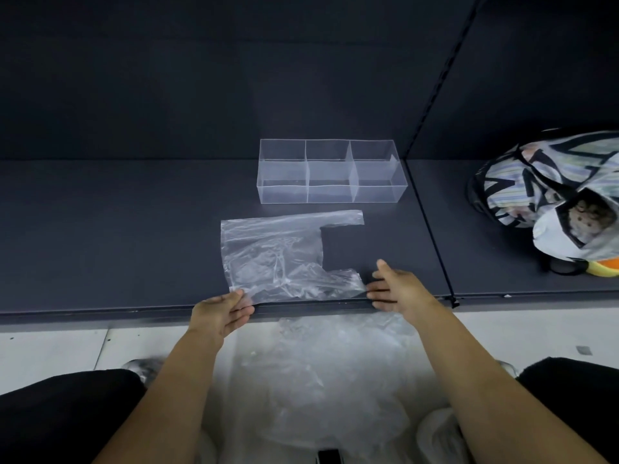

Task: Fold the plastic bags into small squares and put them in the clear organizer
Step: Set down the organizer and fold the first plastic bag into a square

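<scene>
The plastic bag lies spread flat on the dark shelf, just beyond and between the hands, its two handle strips pointing toward the right hand's side. The left hand appears to pinch the bag's near corner at the shelf lip, thumb on top. The right hand is flat and relaxed, its straight fingertips touching the end of the near handle and gripping nothing.

The step looks like the first fold. It would go best if the film is smoothed first, since the middle is creased and puckered. Both near corners should then be lifted together and carried to the far edge, and the air pressed out along the crease. The film is thin, glossy and limp, so it will probably slide and spring open unless it is held down.

The clear organizer, rigid with three compartments, stands well beyond the hands. More crumpled bags lie below them, on the floor.
</scene>
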Demonstrator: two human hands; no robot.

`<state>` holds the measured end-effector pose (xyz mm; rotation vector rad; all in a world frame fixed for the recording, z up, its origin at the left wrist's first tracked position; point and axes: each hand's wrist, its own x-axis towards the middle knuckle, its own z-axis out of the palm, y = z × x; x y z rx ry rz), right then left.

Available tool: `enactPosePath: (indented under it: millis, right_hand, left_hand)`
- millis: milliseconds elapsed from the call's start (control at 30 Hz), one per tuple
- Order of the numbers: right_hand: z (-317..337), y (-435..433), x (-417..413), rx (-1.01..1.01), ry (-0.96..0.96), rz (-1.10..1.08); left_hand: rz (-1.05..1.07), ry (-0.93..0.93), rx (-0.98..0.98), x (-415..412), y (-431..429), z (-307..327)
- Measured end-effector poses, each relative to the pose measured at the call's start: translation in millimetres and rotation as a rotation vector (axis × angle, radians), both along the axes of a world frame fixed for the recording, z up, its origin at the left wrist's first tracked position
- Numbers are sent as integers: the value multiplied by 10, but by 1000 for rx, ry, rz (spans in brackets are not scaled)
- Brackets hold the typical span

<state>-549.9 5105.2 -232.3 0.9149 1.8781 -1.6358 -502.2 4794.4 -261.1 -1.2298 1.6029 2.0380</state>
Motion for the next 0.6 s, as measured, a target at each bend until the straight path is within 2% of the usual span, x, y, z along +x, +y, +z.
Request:
enactPosePath:
  millis: [67,133,333,467,600]
  right_hand:
    - [70,-61,13,-78,-74,124]
    - [112,-131,42,-159,-113,136]
    - [70,-194,77,-315,-29,-140]
    - [75,-89,49,-215,92,-270]
    - [26,114,-5,139,159,-279]
  left_hand:
    - [2,-3,-5,-4,1,8]
    - [1,-5,-6,0,-9,10]
    - [-2,-6,1,3,-13,9]
    - [4,-8,-1,14,-17,18]
    - [-62,-15,-24,40,0,55]
